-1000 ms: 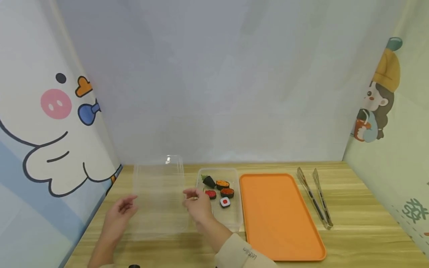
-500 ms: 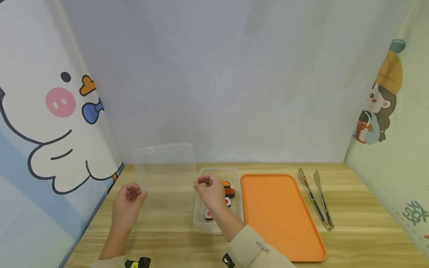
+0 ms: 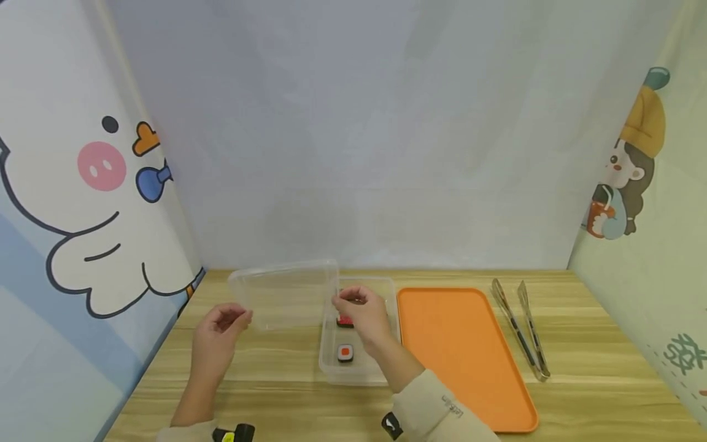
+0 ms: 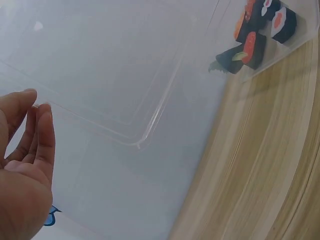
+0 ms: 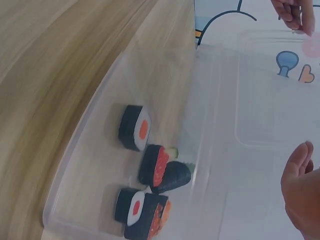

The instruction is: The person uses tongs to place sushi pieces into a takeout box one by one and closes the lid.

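Note:
A clear plastic lid is held up in the air, tilted, between both hands. My left hand pinches its left edge between thumb and fingers; my right hand pinches the right edge. Just right of the lid stands a clear plastic box on the table. Several toy sushi pieces lie in it. One white roll with a red centre is near its front, and a red-topped piece lies beside a dark cone-shaped piece. In the head view my right hand hides some of the sushi.
An orange tray lies right of the box, its left edge close alongside. Metal tongs rest spread on the wooden table farther right. A pale cloth wall rises behind the table.
The lid has gone from over the table left of the box to a steeper tilt, then shifted right so its edge overlaps the box. Both hands have moved right with it.

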Demonstrator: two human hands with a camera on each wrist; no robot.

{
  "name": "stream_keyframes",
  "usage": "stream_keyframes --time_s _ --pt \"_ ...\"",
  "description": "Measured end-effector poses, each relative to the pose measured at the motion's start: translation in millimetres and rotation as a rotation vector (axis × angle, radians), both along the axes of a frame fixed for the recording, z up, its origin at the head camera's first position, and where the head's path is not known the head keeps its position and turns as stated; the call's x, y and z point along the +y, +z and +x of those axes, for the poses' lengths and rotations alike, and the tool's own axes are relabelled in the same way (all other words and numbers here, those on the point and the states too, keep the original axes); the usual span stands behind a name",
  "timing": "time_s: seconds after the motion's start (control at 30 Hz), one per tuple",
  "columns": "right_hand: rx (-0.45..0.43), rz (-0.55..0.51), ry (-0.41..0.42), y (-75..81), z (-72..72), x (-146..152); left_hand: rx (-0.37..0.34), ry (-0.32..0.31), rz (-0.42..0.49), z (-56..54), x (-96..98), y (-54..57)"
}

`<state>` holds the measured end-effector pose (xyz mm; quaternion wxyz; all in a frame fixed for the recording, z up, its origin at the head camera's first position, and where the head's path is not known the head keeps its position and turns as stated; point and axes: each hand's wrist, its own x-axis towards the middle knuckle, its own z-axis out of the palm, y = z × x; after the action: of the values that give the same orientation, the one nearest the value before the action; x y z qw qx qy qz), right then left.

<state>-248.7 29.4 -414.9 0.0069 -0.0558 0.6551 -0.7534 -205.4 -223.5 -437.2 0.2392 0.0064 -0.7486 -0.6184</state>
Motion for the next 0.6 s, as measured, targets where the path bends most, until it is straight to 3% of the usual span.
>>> stream_keyframes --time_s 0.13,0.37,0.6 --pt "0.011 -0.027 0.021 -4.3 -4.2 10 -0.004 -0.065 0.056 -2.8 6.3 0.1" --pt "0.01 -0.058 0.028 -8.2 -5.2 27 -0.059 -0.094 0.071 -7.9 22.1 -0.9" --pt "-0.016 -0.1 -0.024 -13.9 -5.3 40 0.022 -0.212 0.192 -15.3 40.1 -5.2"
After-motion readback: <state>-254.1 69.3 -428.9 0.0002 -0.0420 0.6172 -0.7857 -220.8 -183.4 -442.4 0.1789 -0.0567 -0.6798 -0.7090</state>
